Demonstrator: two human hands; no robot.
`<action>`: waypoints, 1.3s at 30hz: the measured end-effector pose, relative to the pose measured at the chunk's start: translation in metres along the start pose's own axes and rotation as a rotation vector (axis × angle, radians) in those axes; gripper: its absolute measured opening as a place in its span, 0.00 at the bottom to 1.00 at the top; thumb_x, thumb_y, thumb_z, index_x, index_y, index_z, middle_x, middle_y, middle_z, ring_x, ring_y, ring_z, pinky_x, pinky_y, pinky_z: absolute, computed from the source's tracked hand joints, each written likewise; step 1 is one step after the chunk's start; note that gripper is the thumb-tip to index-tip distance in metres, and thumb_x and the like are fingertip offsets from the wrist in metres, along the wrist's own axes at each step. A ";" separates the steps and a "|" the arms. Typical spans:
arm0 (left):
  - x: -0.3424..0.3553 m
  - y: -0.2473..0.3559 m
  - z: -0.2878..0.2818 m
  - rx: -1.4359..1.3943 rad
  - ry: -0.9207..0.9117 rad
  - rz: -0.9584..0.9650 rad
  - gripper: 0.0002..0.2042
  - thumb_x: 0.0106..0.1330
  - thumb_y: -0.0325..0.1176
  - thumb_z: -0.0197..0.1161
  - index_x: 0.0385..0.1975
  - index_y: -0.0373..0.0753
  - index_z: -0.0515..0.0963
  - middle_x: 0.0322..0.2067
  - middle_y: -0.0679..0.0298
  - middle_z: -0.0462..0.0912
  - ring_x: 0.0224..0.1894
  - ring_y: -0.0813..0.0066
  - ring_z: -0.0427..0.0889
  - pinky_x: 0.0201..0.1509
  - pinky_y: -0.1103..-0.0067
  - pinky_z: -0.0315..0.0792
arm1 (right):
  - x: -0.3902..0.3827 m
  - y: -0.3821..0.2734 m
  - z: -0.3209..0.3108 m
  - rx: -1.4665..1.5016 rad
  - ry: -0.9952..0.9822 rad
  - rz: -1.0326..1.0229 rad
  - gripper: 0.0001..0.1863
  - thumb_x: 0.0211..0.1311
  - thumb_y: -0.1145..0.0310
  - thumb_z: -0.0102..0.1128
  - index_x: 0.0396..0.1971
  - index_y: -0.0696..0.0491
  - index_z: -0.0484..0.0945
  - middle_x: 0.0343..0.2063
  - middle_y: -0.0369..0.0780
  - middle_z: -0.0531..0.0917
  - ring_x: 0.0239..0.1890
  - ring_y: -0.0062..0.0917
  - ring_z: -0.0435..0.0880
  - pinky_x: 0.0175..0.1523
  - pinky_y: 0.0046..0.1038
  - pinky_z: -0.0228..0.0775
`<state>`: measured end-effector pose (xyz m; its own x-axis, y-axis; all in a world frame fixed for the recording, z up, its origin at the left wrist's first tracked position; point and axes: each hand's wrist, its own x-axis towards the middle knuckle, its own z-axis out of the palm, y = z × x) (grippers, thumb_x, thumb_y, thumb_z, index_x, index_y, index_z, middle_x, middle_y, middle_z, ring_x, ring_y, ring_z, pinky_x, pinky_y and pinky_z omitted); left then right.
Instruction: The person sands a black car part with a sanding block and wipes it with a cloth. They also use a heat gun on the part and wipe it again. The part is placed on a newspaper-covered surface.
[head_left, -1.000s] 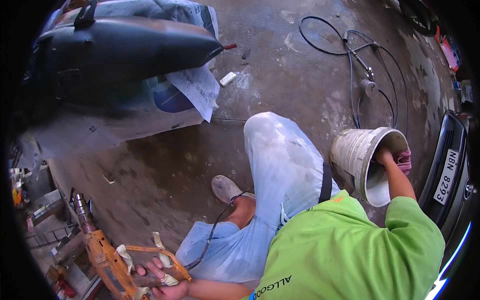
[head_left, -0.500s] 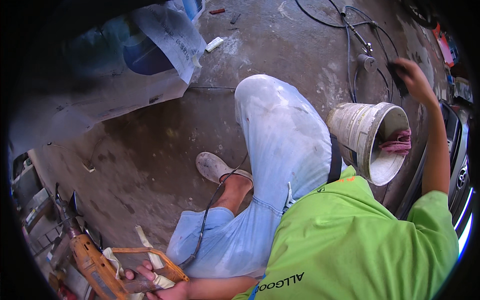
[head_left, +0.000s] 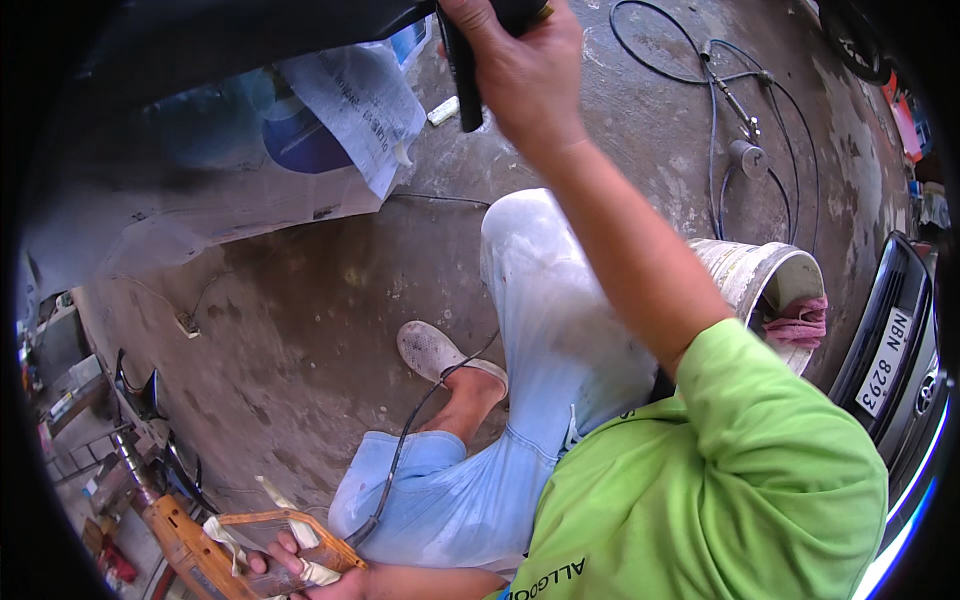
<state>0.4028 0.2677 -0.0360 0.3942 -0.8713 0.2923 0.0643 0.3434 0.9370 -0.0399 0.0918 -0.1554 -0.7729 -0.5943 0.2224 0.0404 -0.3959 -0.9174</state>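
Low at the left, my left hand is closed round the handle of an orange corded power tool. Strips of pale tape cling to its loop-shaped handle, and a metal shaft sticks out of its front. A dark power cord runs from the handle across my leg. Raised at the top middle, my right hand grips a long black object; its kind cannot be made out, and its upper part leaves the picture. That hand is close to a dark panel above paper-and-film covering.
A white bucket lies tipped on its side with a pink cloth at its mouth. A hose with a metal fitting loops over the stained floor. At the right edge stands a dark car grille; clutter lines the left edge.
My right hand has swung from beyond the bucket at the right to the top middle, carrying the black object. My left hand keeps its hold on the power tool.
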 end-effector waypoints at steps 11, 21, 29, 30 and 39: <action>0.012 0.002 -0.006 -0.311 -0.056 -0.182 0.27 0.57 0.41 0.51 0.57 0.39 0.75 0.56 0.50 0.76 0.52 0.44 0.77 0.53 0.47 0.72 | -0.056 0.023 0.076 0.172 0.326 -0.032 0.19 0.61 0.62 0.78 0.30 0.51 0.72 0.25 0.30 0.77 0.32 0.14 0.73 0.35 0.23 0.67; 0.012 0.001 -0.016 -0.221 -0.102 -0.149 0.27 0.57 0.39 0.51 0.58 0.36 0.71 0.56 0.54 0.73 0.45 0.55 0.75 0.54 0.54 0.68 | -0.032 0.000 0.039 0.431 0.271 0.101 0.17 0.71 0.56 0.68 0.38 0.53 0.73 0.25 0.33 0.82 0.25 0.14 0.80 0.32 0.18 0.73; 0.017 0.003 -0.009 -0.174 -0.363 -0.195 0.29 0.58 0.35 0.53 0.62 0.33 0.63 0.55 0.62 0.69 0.44 0.67 0.71 0.61 0.64 0.62 | -0.099 0.016 0.087 0.226 0.084 0.179 0.23 0.53 0.58 0.83 0.31 0.52 0.74 0.26 0.30 0.76 0.33 0.15 0.72 0.40 0.24 0.69; 0.016 0.002 -0.009 -0.198 -0.379 -0.191 0.29 0.58 0.35 0.53 0.61 0.33 0.63 0.55 0.62 0.69 0.44 0.67 0.71 0.61 0.64 0.62 | -0.105 0.008 0.081 0.234 0.064 0.248 0.22 0.56 0.57 0.82 0.31 0.52 0.74 0.26 0.30 0.76 0.33 0.14 0.71 0.40 0.23 0.68; 0.016 0.000 0.003 -0.141 -0.370 -0.171 0.32 0.56 0.35 0.54 0.64 0.33 0.62 0.56 0.62 0.70 0.44 0.65 0.73 0.62 0.63 0.62 | -0.036 -0.007 0.058 0.607 0.317 0.216 0.25 0.64 0.49 0.73 0.31 0.54 0.71 0.26 0.29 0.75 0.31 0.13 0.70 0.37 0.21 0.68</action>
<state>0.4062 0.2522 -0.0309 0.0136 -0.9780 0.2080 0.2354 0.2053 0.9500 0.0245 0.0747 -0.1381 -0.8511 -0.5075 -0.1342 0.4866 -0.6668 -0.5644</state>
